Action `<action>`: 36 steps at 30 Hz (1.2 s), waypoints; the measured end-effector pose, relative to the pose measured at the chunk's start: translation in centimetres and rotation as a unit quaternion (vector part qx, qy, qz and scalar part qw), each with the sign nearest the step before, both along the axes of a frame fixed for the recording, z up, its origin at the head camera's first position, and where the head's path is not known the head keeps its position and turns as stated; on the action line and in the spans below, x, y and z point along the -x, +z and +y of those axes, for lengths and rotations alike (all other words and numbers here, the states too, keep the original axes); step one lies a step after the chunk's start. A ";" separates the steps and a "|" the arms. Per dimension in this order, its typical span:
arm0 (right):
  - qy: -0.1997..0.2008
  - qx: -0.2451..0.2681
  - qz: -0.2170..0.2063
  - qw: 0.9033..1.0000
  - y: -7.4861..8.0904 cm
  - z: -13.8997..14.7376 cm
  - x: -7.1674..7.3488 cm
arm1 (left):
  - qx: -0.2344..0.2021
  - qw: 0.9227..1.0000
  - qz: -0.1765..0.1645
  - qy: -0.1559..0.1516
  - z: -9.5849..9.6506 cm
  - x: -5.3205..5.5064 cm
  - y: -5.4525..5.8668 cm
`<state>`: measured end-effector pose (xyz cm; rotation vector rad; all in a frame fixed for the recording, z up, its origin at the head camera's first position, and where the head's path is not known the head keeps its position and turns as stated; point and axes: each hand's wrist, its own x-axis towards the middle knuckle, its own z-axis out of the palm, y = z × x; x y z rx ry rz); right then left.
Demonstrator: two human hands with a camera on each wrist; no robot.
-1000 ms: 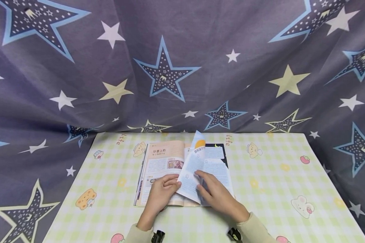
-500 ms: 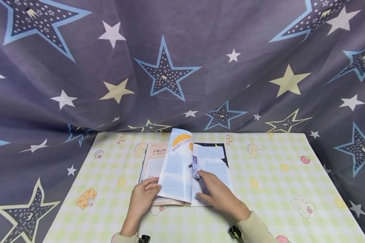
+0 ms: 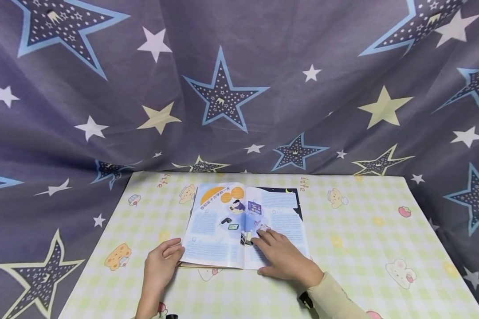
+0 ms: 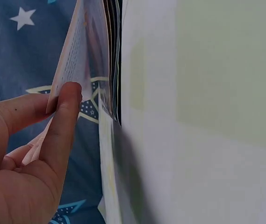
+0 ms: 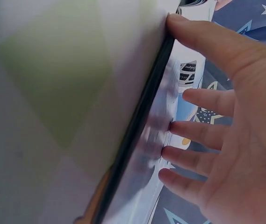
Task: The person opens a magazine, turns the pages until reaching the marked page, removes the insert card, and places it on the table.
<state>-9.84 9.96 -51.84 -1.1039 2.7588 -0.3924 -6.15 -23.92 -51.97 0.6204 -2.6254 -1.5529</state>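
Note:
An open magazine (image 3: pixel 213 223) lies on the table, its left page blue-white with orange circles and small drawings. My left hand (image 3: pixel 161 261) is at that page's lower-left corner. In the left wrist view the page (image 4: pixel 71 67) is pinched between thumb and finger, its corner raised apart from the sheets beneath. My right hand (image 3: pixel 285 259) rests on the lower right page, near the fold. The right wrist view shows its fingers (image 5: pixel 203 133) spread and fairly straight on the paper, with the thumb at the magazine's bottom edge.
A green-and-white checked cloth (image 3: pixel 355 248) with cartoon prints covers the table. Behind it hangs a dark star-patterned curtain (image 3: pixel 271 53), which also falls along both sides.
My left hand has moved left and toward me, carrying the page over from right to left. The blue-white page now covers the pinkish one. My right hand has flattened on the right page.

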 end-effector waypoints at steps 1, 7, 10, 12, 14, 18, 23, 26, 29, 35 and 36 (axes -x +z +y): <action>0.001 0.000 0.003 1.000 0.0 0.0 0.0 | -0.003 1.000 -0.001 -0.001 -0.1 0.0 -0.1; 0.008 0.005 0.019 1.000 0.1 0.5 -0.2 | 0.007 1.000 0.001 -0.001 -0.2 0.1 -0.2; 0.016 0.014 0.031 0.999 0.2 0.7 -0.2 | 0.002 1.000 0.009 0.005 -0.1 0.2 -0.3; 0.024 0.020 0.046 0.998 0.3 1.0 -0.2 | -0.007 1.000 0.015 0.008 0.0 0.3 -0.3; 0.031 0.025 0.071 0.997 0.3 1.3 -0.2 | -0.011 1.000 0.016 0.011 0.1 0.4 -0.3; 0.024 0.040 0.131 0.990 0.2 2.5 -0.3 | -0.011 1.000 0.013 0.013 0.3 0.4 -0.1; -0.025 0.053 0.176 0.983 0.1 4.8 0.0 | -0.022 1.000 0.016 0.004 0.6 0.3 0.1; -0.071 0.071 0.183 0.978 0.1 5.9 0.2 | -0.036 0.999 0.022 -0.001 0.9 0.5 -0.1; -0.123 0.085 0.188 0.971 0.1 6.5 0.3 | -0.045 0.999 0.028 -0.008 1.2 0.7 -0.2; -0.202 0.066 0.212 0.954 -0.2 6.4 0.3 | -0.062 0.997 0.034 -0.025 2.4 1.1 -0.2; -0.206 0.070 0.211 0.953 -0.2 6.2 0.2 | -0.067 0.997 0.038 -0.028 2.7 1.2 -0.2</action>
